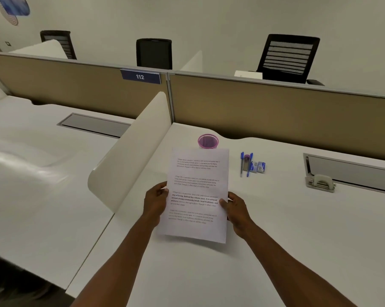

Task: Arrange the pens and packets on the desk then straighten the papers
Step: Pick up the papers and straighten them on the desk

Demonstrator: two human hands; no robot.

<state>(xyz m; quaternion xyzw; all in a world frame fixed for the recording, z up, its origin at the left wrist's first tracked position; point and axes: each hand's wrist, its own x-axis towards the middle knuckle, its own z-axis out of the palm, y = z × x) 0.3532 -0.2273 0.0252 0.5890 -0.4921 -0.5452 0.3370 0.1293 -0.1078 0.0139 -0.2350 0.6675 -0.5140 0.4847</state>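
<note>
A stack of white printed papers [197,191] is held up over the white desk [275,229]. My left hand [156,201] grips its left edge and my right hand [235,207] grips its right edge, thumbs on the front sheet. To the right on the desk lie blue pens [242,163] side by side, with small blue and white packets [259,167] right next to them. A purple mesh cup [208,141] stands behind the papers, its lower part hidden by them.
A curved white divider [129,160] stands left of the papers. A tan partition [275,109] closes the desk's back. A grey cable tray [353,171] and a small beige clip [320,182] sit at the right. Black chairs stand beyond the partition.
</note>
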